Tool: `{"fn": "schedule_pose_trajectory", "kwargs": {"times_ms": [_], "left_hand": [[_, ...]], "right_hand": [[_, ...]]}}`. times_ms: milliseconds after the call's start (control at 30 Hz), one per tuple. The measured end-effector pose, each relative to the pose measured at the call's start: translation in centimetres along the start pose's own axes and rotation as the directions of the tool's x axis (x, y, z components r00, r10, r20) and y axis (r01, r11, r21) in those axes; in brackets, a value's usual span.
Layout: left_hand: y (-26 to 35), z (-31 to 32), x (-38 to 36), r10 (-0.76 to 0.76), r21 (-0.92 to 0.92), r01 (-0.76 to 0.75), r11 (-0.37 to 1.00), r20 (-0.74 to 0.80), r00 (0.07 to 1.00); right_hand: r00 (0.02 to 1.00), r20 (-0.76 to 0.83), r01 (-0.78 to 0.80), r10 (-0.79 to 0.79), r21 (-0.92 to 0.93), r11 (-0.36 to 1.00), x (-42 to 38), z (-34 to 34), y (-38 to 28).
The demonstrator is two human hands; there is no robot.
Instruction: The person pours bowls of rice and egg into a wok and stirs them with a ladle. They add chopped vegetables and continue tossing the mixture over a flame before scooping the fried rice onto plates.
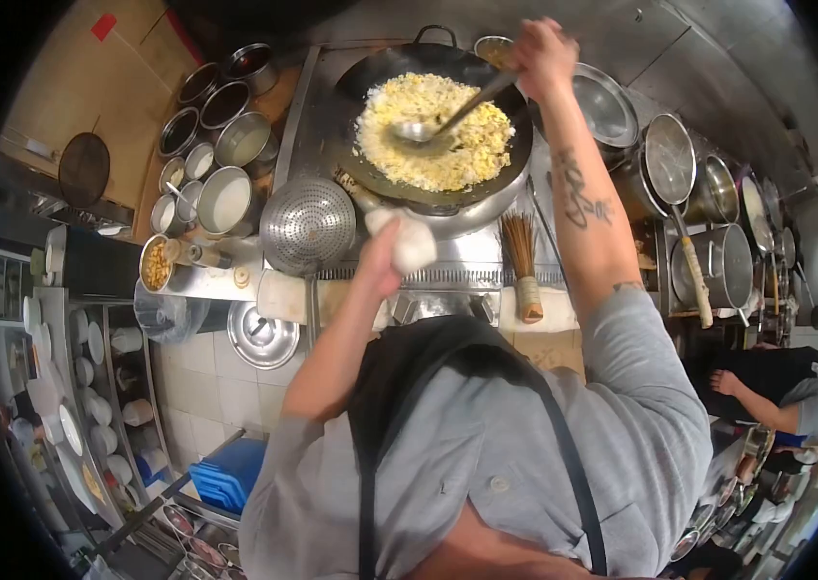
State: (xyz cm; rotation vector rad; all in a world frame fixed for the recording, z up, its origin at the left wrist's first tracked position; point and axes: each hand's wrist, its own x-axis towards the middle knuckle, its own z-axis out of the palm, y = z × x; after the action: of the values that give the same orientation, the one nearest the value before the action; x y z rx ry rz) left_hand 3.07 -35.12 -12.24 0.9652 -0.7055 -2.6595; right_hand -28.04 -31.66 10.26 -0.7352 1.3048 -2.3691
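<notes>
Wok [359, 79]: on the stove [299, 145] ahead of the person, wide and dark, a loop handle [437, 30] at its far rim; likely heavy, stiff and hot, so best taken at the rim or a loop with thick padding
Rice and egg [428, 97]: spread over the wok's inside, pale grains among yellow bits; looks loose and soft, likely easy to turn but apt to spill if pushed hard up the wall
Ladle [415, 131]: bowl down in the rice and egg, handle slanting up to the far right; stiff, probably front-heavy when loaded, best held near the handle's end, away from the heat
Right hand [544, 60]: closed round the upper end of the ladle's handle, above the wok's right side
Left hand [385, 259]: closed on a bunched white cloth [413, 243] at the wok's near rim; cannot tell whether the cloth grips the near handle
Cloth: soft, seemingly thick, a buffer against hot metal, though a loose fold could slip
Strainer [308, 224]: round and perforated, left of the cloth
Brush [518, 246]: bristles toward the wok, just beside its near right side
</notes>
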Motion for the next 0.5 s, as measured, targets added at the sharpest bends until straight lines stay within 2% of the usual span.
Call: {"fn": "schedule_pose_trajectory", "kwargs": {"times_ms": [33,67,100,133,167,200,267,300,333,367,400,433,467,500], "left_hand": [[1.2,1.9,-0.3,-0.074,-0.07,0.078,0.995,0.059,0.996],[2.9,4.0,-0.4,-0.131,-0.134,0.149,0.98,0.132,0.982],[2.7,4.2,1.1,-0.151,-0.16,0.171,0.972,0.132,0.98],[2.2,4.1,2.2,-0.154,-0.128,0.169,0.977,0.118,0.981],[1.7,4.0,3.2,-0.159,-0.096,0.168,0.981,0.103,0.982],[1.6,4.1,3.8,-0.162,-0.061,0.168,0.984,0.091,0.983],[1.6,4.6,3.3,-0.163,-0.068,0.164,0.984,0.019,0.986],[1.5,5.3,3.0,-0.129,-0.077,0.128,0.989,-0.014,0.992],[1.4,5.4,2.5,-0.098,-0.077,0.094,0.993,-0.055,0.994],[1.1,5.2,2.6,-0.095,-0.085,0.091,0.992,-0.051,0.994],[1.2,5.1,2.7,-0.104,-0.09,0.101,0.991,-0.033,0.994],[1.3,5.1,2.8,-0.114,-0.096,0.112,0.989,-0.017,0.993],[1.2,5.1,3.0,-0.123,-0.105,0.122,0.987,-0.002,0.992],[1.1,4.9,3.7,-0.151,-0.084,0.151,0.985,0.007,0.989]], "right_hand": [[0.998,0.052,-0.047,0.046,0.017,0.999,-0.1,2.3,-0.3],[0.99,0.136,0.042,-0.029,-0.099,0.994,-0.4,4.5,-0.7],[0.999,0.036,0.018,-0.007,-0.289,0.957,-3.1,9.6,-3.6],[0.987,0.159,0.04,0.006,-0.283,0.958,-3.9,11.0,-3.9],[0.935,0.347,0.2,-0.08,-0.325,0.924,-5.4,11.6,-4.1],[0.891,0.442,0.269,-0.101,-0.336,0.903,-5.5,11.0,-1.3],[0.913,0.397,0.267,-0.093,-0.411,0.871,-3.1,7.8,2.4],[0.952,0.192,-0.237,0.237,-0.022,0.971,-0.1,6.3,2.0],[0.973,0.229,0.153,-0.022,-0.572,0.806,3.5,3.4,0.9],[0.892,0.4,0.444,-0.211,-0.862,0.244,6.1,0.9,-0.6],[0.986,0.029,0.158,-0.166,-0.508,0.847,3.8,2.2,-5.0],[0.974,0.081,0.227,-0.213,-0.274,0.934,5.1,-0.2,-5.6],[0.979,0.03,0.204,-0.202,-0.208,0.957,4.4,-1.5,-6.6],[0.968,-0.037,0.231,-0.247,-0.252,0.94,3.4,-2.2,-4.6]]}}
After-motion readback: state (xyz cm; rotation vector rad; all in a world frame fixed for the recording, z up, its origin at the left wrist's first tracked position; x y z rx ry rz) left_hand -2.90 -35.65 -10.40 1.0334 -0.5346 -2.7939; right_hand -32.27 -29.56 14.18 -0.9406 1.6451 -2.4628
